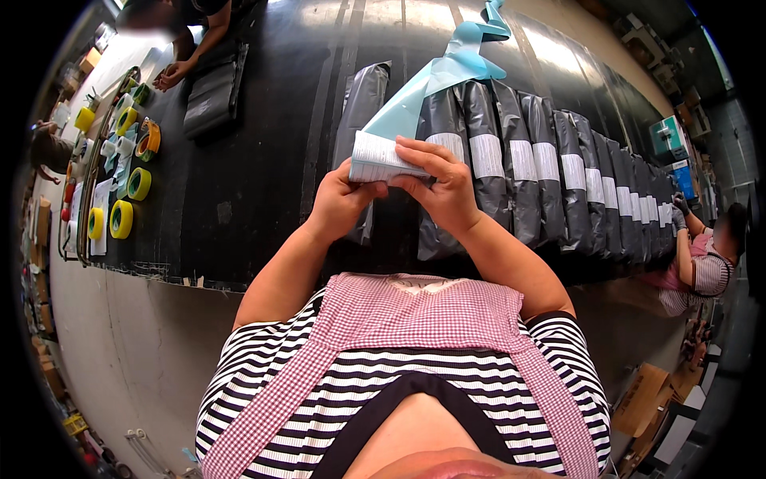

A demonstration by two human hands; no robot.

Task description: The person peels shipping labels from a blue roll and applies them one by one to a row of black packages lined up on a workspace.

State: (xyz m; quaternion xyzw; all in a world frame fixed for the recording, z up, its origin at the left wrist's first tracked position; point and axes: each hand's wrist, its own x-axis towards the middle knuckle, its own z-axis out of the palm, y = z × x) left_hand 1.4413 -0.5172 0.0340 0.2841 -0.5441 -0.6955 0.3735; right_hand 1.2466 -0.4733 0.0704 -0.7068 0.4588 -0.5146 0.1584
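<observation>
Pinching label strip [383, 156] between both hands | left hand [339, 199] | right hand [447, 188] (blue backing trailing upward)

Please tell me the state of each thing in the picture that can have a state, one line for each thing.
Left hand: closed on the label's left edge.
Right hand: fingers pressed over the label.
White label: held up, partly peeled off its backing.
Blue backing strip: hanging loose, curled at the far end.
Grey mailer bags: lying overlapped in a row, labelled.
Tape rolls: lying on the table, unused.

We raise both bare forearms from our chest, wrists close together. Our left hand [339, 199] pinches with thumb on top; our right hand [443, 188] curls its fingers [427, 156] alongside, knuckles up.
</observation>
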